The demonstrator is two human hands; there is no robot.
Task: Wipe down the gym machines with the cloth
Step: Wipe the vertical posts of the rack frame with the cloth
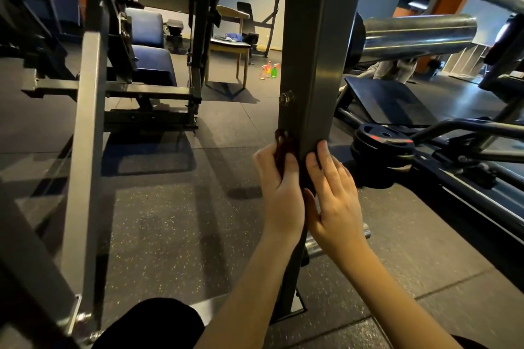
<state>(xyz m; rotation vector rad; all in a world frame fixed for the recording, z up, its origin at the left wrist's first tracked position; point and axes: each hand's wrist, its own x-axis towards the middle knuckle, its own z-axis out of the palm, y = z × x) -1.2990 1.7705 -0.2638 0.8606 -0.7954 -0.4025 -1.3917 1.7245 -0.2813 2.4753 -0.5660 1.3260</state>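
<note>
A grey steel upright post point(317, 65) of a gym machine rises in the middle of the view. A dark reddish-brown cloth point(284, 147) is pressed against the post's left face low down. My left hand point(279, 190) grips the cloth and holds it to the post. My right hand point(331, 193) lies flat on the post's front face beside it, fingers spread, thumb touching the left hand. Most of the cloth is hidden behind my hands.
Black weight plates point(382, 147) are stacked on the floor right of the post. A chrome sleeve point(416, 34) juts out at upper right. A blue-padded machine point(150, 48) stands left. Spray bottles point(269, 71) stand near a wooden table point(229, 45) behind.
</note>
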